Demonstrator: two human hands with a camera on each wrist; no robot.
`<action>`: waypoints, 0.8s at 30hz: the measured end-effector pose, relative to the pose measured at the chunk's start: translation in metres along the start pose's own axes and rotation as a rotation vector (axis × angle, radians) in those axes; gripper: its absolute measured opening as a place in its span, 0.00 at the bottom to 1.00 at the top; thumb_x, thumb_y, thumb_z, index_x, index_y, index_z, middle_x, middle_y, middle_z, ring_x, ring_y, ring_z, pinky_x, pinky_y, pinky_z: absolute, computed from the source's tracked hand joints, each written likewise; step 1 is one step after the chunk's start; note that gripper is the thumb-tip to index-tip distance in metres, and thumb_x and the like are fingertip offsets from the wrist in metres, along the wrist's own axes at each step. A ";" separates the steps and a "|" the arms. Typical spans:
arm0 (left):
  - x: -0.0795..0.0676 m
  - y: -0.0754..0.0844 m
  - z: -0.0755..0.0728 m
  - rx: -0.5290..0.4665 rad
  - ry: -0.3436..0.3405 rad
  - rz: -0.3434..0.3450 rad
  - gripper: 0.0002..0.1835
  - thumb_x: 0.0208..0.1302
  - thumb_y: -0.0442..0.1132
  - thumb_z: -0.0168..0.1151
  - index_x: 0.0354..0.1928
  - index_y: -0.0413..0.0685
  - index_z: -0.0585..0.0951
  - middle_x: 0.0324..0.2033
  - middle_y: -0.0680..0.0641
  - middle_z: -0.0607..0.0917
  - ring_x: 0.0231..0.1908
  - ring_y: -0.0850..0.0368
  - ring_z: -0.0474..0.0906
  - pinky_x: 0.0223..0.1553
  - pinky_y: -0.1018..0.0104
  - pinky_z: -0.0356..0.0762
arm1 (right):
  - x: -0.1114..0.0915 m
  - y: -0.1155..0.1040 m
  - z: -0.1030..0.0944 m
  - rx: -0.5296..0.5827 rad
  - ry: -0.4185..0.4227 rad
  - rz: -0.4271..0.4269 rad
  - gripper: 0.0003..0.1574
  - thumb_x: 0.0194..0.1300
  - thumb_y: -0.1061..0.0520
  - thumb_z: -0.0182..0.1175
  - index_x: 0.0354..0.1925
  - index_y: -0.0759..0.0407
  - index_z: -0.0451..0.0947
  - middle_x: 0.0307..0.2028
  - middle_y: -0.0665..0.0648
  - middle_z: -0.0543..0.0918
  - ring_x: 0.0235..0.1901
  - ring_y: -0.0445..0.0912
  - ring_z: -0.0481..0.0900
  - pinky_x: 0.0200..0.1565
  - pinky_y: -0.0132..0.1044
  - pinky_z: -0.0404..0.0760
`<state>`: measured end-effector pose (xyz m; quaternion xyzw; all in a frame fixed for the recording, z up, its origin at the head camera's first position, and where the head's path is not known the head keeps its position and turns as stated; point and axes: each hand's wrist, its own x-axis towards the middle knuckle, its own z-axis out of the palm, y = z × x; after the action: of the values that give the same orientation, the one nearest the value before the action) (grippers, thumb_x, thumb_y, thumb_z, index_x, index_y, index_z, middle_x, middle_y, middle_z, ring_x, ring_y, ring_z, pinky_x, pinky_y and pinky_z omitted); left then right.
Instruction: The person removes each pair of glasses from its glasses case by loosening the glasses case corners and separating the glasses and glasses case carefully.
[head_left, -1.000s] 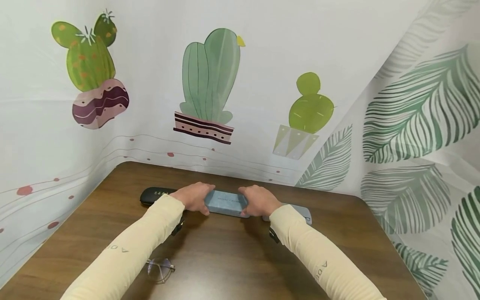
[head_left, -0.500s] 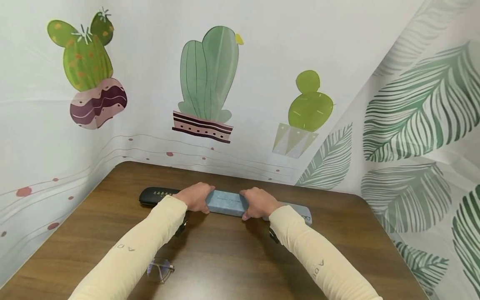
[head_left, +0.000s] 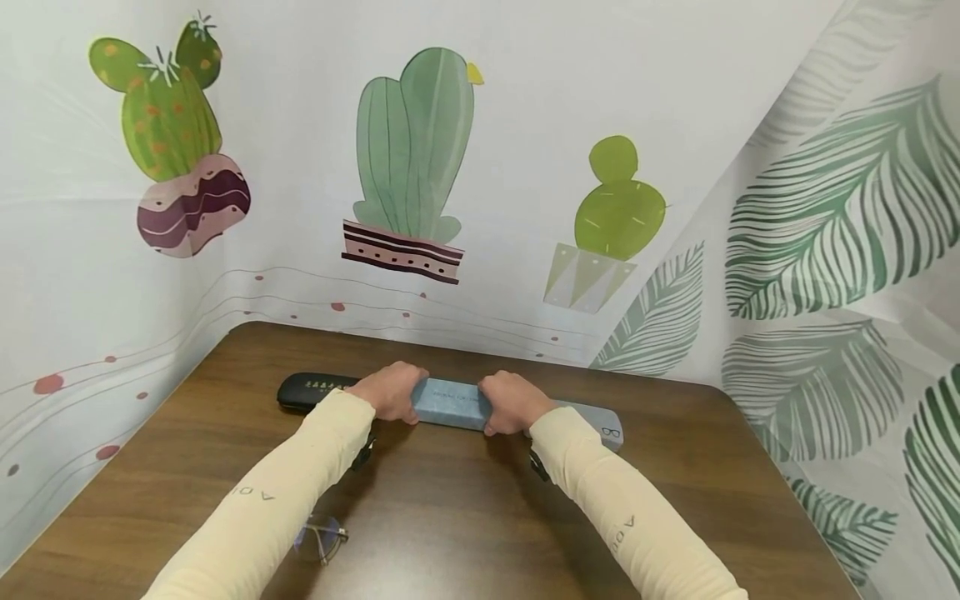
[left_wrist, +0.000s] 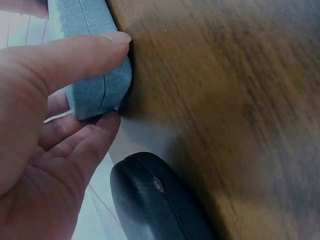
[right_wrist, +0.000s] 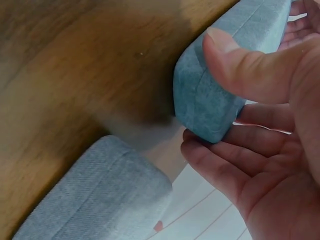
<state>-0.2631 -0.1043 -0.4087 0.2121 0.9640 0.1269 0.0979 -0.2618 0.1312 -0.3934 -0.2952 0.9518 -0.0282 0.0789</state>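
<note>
A blue glasses case (head_left: 452, 403) lies at the back of the wooden table, its lid seam closed. My left hand (head_left: 392, 392) grips its left end, thumb on the near side and fingers around the far side and end. At the other end my right hand (head_left: 516, 403) holds it the same way, the thumb across the seam (right_wrist: 202, 80). Beside the left hand is a black glasses case (left_wrist: 155, 200) with gold marks on top. A grey glasses case (right_wrist: 105, 195) with a small glasses print sits next to the right hand, partly covered by the wrist in the head view.
A pair of eyeglasses (head_left: 321, 538) lies on the table (head_left: 450, 517) near the left forearm, which partly covers it. Behind the table's far edge hangs a white curtain (head_left: 525, 100) printed with cacti and leaves.
The right hand and forearm have shifted slightly left, uncovering more of the grey case. Both hands stay on the blue case, and the view has tilted a little.
</note>
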 end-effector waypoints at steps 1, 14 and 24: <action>0.000 0.000 0.000 0.001 0.001 0.000 0.41 0.51 0.38 0.82 0.66 0.32 0.76 0.61 0.35 0.83 0.56 0.45 0.80 0.61 0.51 0.79 | 0.001 0.000 0.000 0.002 -0.007 0.000 0.26 0.50 0.56 0.81 0.47 0.63 0.85 0.40 0.56 0.88 0.35 0.46 0.79 0.44 0.41 0.82; 0.003 -0.001 -0.001 0.030 0.007 0.002 0.40 0.49 0.38 0.82 0.64 0.33 0.78 0.55 0.38 0.86 0.49 0.49 0.81 0.55 0.53 0.81 | 0.008 0.004 -0.009 0.047 -0.072 -0.005 0.18 0.52 0.59 0.78 0.41 0.61 0.85 0.33 0.54 0.85 0.32 0.46 0.76 0.41 0.40 0.80; 0.004 -0.001 -0.001 0.007 -0.008 -0.003 0.40 0.50 0.37 0.83 0.65 0.33 0.77 0.56 0.37 0.85 0.51 0.48 0.81 0.57 0.53 0.81 | 0.010 0.006 -0.016 0.090 -0.164 0.025 0.36 0.55 0.60 0.77 0.62 0.66 0.80 0.57 0.61 0.86 0.50 0.48 0.82 0.57 0.44 0.81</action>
<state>-0.2668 -0.1037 -0.4080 0.2115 0.9644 0.1225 0.1013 -0.2764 0.1308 -0.3795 -0.2810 0.9434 -0.0459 0.1701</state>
